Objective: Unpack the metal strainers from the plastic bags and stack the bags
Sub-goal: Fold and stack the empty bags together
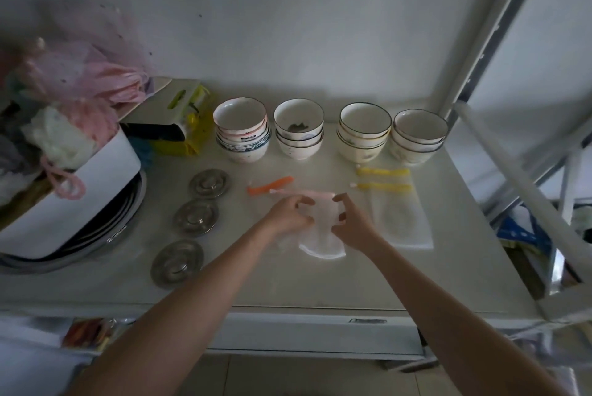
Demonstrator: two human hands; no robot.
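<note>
Three bare metal strainers lie in a slanted row on the pale table, at the far end (pixel 209 183), in the middle (pixel 195 217) and nearest me (pixel 177 262). My left hand (pixel 290 214) and my right hand (pixel 350 224) both pinch the top of a clear plastic bag (pixel 322 235) with a pink zip strip, held just above the table. An orange zip strip (pixel 270 184) of another bag lies behind it. To the right lie flat bags with yellow zip strips (pixel 382 171); one (pixel 402 219) shows a round strainer inside.
Four stacks of ceramic bowls (pixel 299 129) line the back of the table. A white bin (pixel 83 190) stuffed with pink plastic bags stands at the left over metal basins. A yellow-green box (pixel 179 116) lies behind. A metal rack frame (pixel 519 171) rises at the right.
</note>
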